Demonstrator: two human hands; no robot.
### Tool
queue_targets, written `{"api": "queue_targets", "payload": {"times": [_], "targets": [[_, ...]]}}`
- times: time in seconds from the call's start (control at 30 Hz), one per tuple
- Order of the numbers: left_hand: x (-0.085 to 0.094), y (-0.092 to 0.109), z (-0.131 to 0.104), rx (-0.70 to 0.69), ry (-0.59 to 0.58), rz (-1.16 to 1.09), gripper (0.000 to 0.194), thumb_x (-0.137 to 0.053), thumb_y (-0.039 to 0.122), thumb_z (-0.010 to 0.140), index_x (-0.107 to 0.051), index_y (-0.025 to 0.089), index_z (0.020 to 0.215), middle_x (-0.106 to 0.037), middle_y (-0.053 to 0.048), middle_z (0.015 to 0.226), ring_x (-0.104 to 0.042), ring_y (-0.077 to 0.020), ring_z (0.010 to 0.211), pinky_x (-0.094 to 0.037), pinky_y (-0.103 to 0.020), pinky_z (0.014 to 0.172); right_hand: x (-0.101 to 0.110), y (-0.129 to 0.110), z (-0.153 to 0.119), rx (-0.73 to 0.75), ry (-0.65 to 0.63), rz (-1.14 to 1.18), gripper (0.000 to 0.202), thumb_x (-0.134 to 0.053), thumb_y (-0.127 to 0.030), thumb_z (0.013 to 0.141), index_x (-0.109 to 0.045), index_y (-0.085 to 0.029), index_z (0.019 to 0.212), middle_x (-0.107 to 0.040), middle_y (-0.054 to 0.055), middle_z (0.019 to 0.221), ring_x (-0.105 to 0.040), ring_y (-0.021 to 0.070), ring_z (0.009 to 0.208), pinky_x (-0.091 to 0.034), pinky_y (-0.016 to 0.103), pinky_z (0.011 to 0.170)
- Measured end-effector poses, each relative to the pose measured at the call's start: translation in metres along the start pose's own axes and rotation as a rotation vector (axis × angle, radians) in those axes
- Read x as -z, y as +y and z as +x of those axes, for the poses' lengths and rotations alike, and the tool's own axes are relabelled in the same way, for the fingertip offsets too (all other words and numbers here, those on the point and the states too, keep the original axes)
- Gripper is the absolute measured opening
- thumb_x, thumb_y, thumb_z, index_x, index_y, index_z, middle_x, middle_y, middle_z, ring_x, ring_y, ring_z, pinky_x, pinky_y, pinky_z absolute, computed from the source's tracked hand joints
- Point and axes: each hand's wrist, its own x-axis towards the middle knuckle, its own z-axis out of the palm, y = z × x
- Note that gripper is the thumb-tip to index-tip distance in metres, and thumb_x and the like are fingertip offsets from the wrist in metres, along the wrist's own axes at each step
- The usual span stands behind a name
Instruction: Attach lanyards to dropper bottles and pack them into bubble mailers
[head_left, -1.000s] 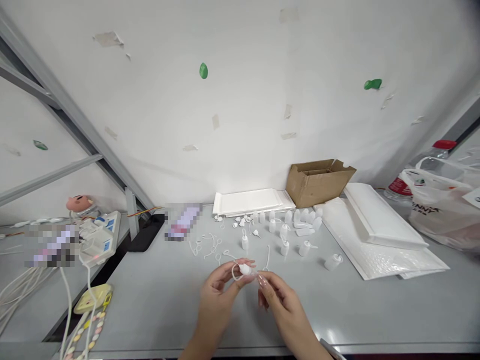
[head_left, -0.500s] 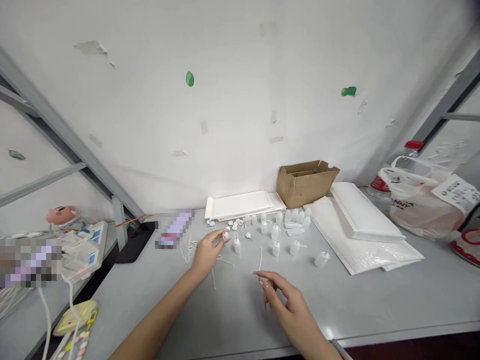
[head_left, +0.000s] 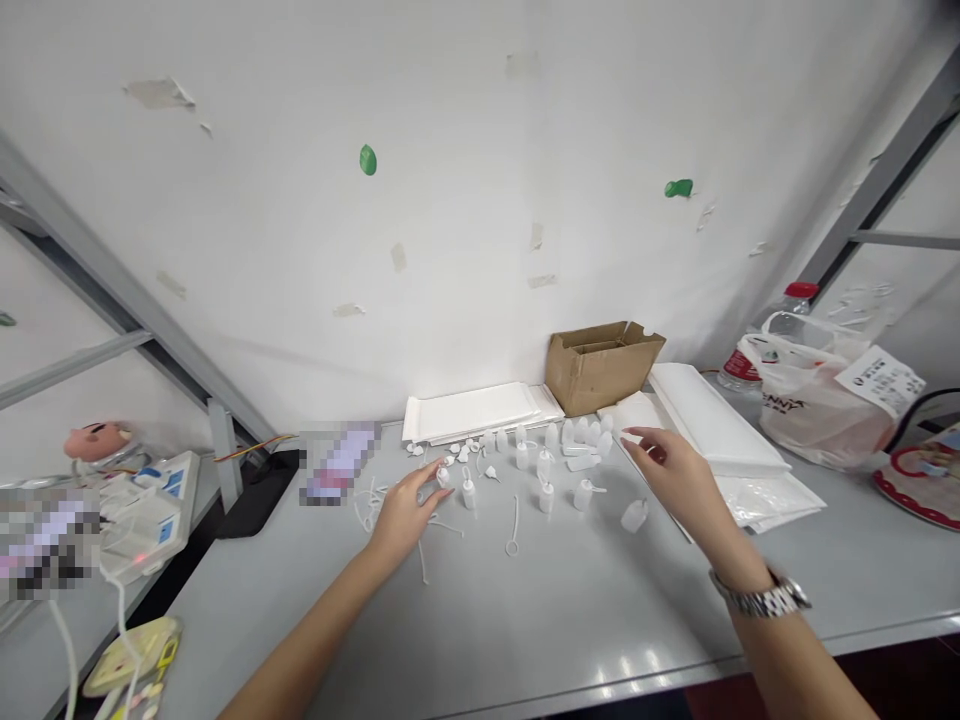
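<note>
My left hand (head_left: 405, 510) has its thumb and forefinger closed round a small white cap (head_left: 443, 477), partly covered by the fingers. Just right of it stands a small translucent bottle (head_left: 469, 494). My right hand (head_left: 660, 465) reaches over the right end of a group of small bottles (head_left: 585, 435), fingers bent and apart, with nothing visible in them. Nearest its fingertips is an upright bottle (head_left: 606, 442). A thin white strap with a ring end (head_left: 513, 540) lies between the hands. Below the right hand a bottle leans (head_left: 634, 515).
White padded envelopes (head_left: 480, 410) and a brown cardboard box (head_left: 600, 370) stand along the wall. More envelopes (head_left: 712, 420) lie under and beyond my right hand. A plastic bag (head_left: 810, 410) sits at the right. Loose straps (head_left: 367, 510) lie left of my left hand.
My right hand has left the ring-ended strap and moved up and right to the bottles. My left hand stays at the white cap. The view has shifted slightly.
</note>
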Motion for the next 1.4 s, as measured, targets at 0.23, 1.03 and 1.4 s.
{"api": "queue_targets", "payload": {"times": [0.23,1.03,1.4], "targets": [[0.013,-0.026,-0.014,0.022,0.070,0.128,0.039,-0.050,0.034,0.076,-0.053,0.023,0.114,-0.061,-0.006,0.107,-0.058,-0.0225,0.098,-0.044,-0.039,0.087,-0.018,0.026,0.045,0.003,-0.168,-0.110,0.031,-0.062,-0.039,0.068,-0.067,-0.014,0.085,-0.063,0.010,0.079,-0.059,0.0211,0.063,-0.042,0.030,0.058],[0.003,-0.039,-0.004,-0.058,0.149,0.253,0.005,-0.054,0.023,0.075,-0.059,0.021,0.076,-0.059,-0.006,0.098,-0.050,-0.0243,0.098,-0.037,-0.041,0.091,-0.015,-0.028,-0.066,0.460,-0.235,0.206,0.021,-0.046,-0.039,0.086,-0.057,-0.020,0.083,-0.059,0.003,0.072,-0.056,0.0157,0.062,-0.047,0.027,0.058],[0.007,-0.028,-0.011,0.022,0.262,0.155,0.017,-0.050,0.032,0.078,-0.063,0.024,0.084,-0.070,-0.002,0.084,-0.059,-0.0215,0.092,-0.039,-0.040,0.089,-0.064,-0.041,-0.112,0.543,-0.441,0.191,0.011,-0.050,-0.021,0.084,-0.057,-0.020,0.092,-0.058,0.007,0.093,-0.058,0.0203,0.084,-0.050,0.034,0.073]]}}
